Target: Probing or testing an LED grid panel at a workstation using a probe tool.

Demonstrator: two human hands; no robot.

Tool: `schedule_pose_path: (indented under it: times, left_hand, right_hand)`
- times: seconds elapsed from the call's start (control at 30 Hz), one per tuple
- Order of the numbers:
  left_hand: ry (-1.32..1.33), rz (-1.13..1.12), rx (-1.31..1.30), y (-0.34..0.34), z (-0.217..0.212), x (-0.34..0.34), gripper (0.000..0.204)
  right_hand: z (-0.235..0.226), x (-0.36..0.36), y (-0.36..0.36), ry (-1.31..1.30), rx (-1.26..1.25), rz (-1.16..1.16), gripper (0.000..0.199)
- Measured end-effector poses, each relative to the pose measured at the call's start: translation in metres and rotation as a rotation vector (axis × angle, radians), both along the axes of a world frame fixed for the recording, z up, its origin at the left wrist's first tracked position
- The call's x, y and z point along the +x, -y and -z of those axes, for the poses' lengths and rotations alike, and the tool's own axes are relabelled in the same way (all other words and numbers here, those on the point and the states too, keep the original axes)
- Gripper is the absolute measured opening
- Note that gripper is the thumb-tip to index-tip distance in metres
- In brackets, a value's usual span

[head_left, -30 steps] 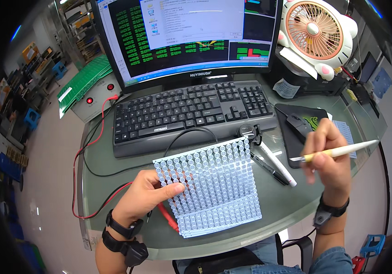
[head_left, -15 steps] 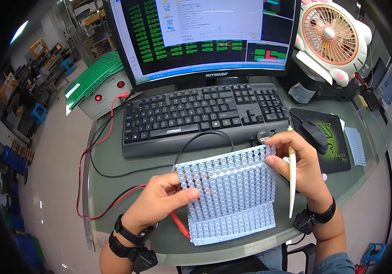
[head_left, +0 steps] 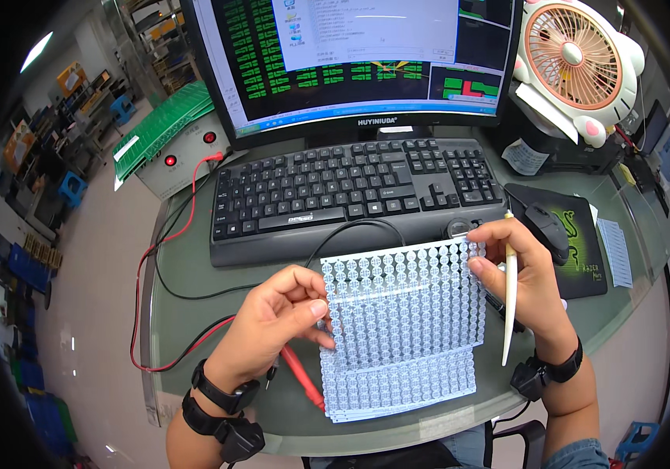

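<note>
Now left hand pinching pale perforated circuit panel sheet by its edge, right hand gripping opposite corner plus white pen-shaped probe, above black keyboard

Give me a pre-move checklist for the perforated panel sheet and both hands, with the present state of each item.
1. Left hand grips the panel sheet at its left edge: ok.
2. Right hand pinches the sheet's upper right corner: ok.
3. White pen-shaped tool lies tucked along the right palm, tip up, off the sheet: ok.
4. Red probe lies on the glass table, its tip partly under the sheet's lower left: not ok if the sheet must lie flat.
5. Black cable runs behind the sheet's top edge; whether it touches: cannot tell.
6. Sheet is flat, undamaged: cannot tell; lower part looks like stacked layers.
</note>
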State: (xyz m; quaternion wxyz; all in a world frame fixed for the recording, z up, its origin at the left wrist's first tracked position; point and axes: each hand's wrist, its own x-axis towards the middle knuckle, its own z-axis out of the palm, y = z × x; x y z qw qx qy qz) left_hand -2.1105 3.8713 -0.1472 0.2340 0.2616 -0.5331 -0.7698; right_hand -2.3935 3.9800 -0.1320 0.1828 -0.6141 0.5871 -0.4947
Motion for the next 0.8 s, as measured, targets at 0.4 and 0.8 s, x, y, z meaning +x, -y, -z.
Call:
schedule_pose_path:
  times: [0.4,0.8]
  left_hand:
    - [0.031,-0.019,-0.014,0.0005,0.0014,-0.0018,0.022]
    - [0.067,-0.045,-0.040,-0.0027,-0.0014,-0.0018,0.021]
  right_hand:
    - [0.0093,-0.0006,0.0053,-0.016,0.060,0.004,0.024]
    - [0.0096,0.0004,0.0056,-0.068,0.071,-0.018,0.024]
